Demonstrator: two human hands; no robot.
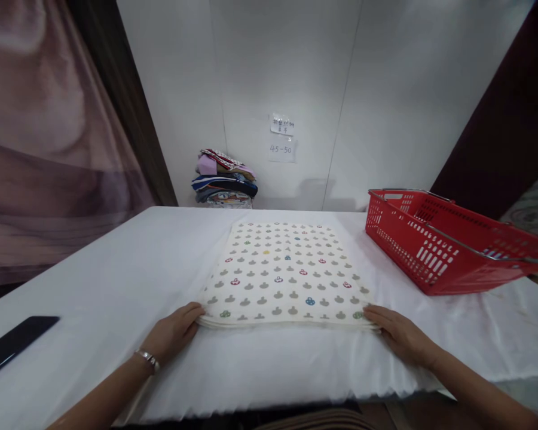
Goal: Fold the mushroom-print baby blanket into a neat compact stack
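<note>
At right of my frame sits a red basket [434, 251] on the white table [116, 280]. Folded clothes [224, 179] are stacked upper centre, paper notes [281, 138] on the wall, a dark phone [13, 345] lower left.

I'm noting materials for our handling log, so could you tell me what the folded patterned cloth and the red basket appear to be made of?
The folded patterned cloth looks like soft matte woven cotton or similar: stacked limp layers show at its near edge, which the left hand and right hand touch. The red basket looks like glossy moulded plastic with slotted walls, and its grey handles look like metal.
</note>
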